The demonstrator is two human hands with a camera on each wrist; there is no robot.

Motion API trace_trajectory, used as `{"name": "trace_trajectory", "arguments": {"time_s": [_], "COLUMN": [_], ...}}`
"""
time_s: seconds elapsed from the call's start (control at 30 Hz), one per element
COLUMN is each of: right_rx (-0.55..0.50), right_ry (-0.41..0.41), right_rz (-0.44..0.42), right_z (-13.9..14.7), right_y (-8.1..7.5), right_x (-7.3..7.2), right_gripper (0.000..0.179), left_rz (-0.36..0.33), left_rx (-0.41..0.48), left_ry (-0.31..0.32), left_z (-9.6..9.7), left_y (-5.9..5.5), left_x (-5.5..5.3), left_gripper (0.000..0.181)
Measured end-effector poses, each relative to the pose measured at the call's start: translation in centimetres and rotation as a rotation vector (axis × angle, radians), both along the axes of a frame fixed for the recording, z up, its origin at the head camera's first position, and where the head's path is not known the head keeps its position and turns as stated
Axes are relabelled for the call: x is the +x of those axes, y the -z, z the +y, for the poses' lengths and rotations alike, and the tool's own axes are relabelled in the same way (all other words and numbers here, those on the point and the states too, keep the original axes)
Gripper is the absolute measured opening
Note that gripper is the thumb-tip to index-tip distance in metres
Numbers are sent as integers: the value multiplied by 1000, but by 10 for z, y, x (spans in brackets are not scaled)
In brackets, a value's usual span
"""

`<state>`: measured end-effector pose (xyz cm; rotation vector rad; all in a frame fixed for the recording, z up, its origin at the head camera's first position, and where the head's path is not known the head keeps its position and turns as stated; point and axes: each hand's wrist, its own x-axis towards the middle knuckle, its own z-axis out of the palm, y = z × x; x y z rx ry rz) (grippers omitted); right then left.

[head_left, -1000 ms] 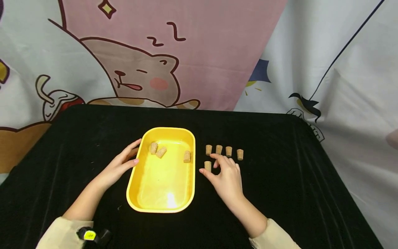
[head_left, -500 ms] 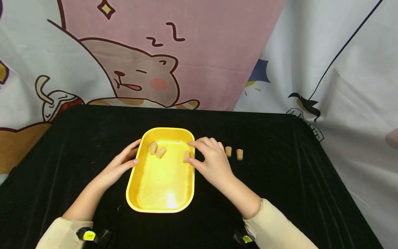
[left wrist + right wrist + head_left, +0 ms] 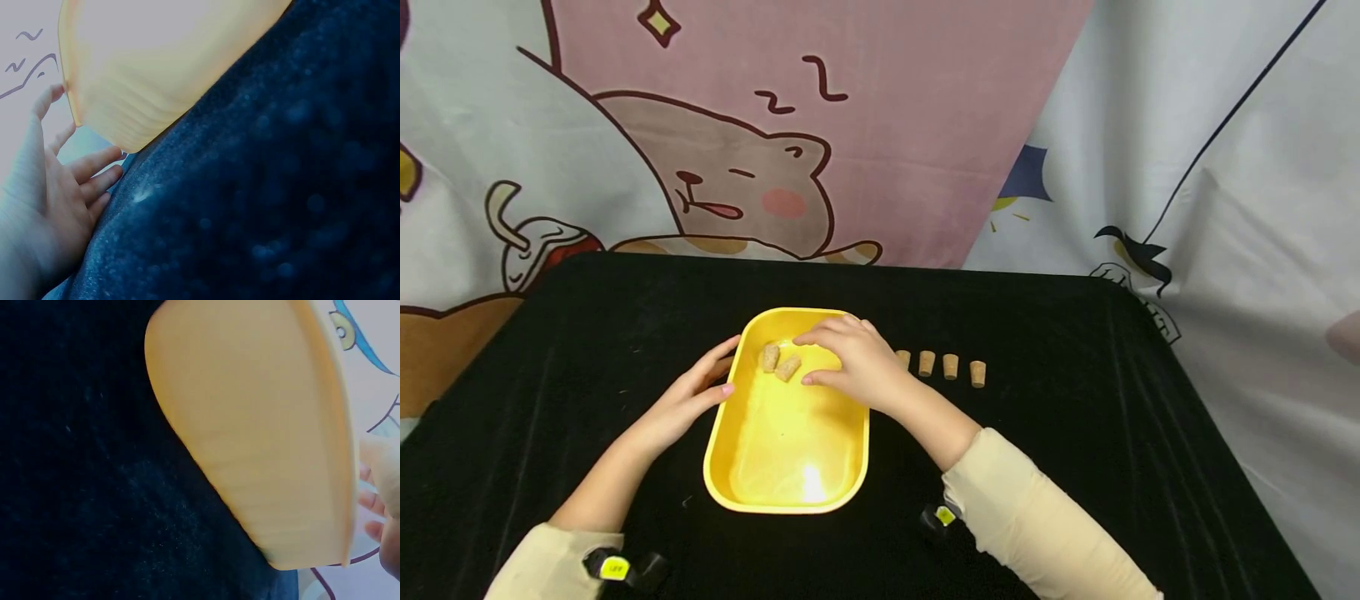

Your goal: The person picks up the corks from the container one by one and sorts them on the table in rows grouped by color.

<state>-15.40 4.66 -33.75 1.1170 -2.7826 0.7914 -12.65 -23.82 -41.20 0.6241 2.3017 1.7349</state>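
A yellow tray (image 3: pixel 786 450) lies on the dark cloth. Two corks (image 3: pixel 771 357) rest inside it at the far left. My left hand (image 3: pixel 688 393) touches the tray's left rim with thumb and fingertips, its fingers fairly straight in the left wrist view. Over the tray's far right side is my right hand (image 3: pixel 853 358), thumb and index finger apart, their tips just right of the corks, nothing visible between them. This hand hides the inside of the tray near its right wall. In the right wrist view, its fingers (image 3: pixel 372 501) show beyond the tray wall.
Several corks stand in a row on the cloth right of the tray, the rightmost cork (image 3: pixel 977 374) farthest from it. My right forearm covers the cloth just in front of the row. A printed curtain (image 3: pixel 910 167) hangs behind the table.
My right hand has moved left from a cork standing on the cloth, over the tray's right rim, to the corks inside. My left hand stays at the rim.
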Motion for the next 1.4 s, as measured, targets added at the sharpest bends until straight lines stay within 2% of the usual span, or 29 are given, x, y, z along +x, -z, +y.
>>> {"name": "trace_trajectory", "arguments": {"time_s": [0.07,0.3,0.63,0.87,1.1,1.4], "right_rx": [20,105,235,287,328,398], "right_ry": [-25,-116,-116,-139,-114,-128], "right_rz": [-32,-36,-136,-107,-118,-47], "right_z": [-4,-17,-30,-36,-40,-46], "right_y": [2,7,11,15,18,20], "right_x": [-6,-24,-34,-39,-40,-41], "right_gripper": [44,44,39,36,34,32], "left_rz": [1,5,-2,-3,-2,-4], "left_rx": [2,6,-6,2,1,5], "left_ry": [3,8,9,15,18,17], "left_z": [0,-1,-1,-1,0,-1], "left_y": [0,-1,0,-1,-1,1], "left_x": [0,0,0,-1,-1,-1], "left_gripper": [59,59,60,59,59,59]}}
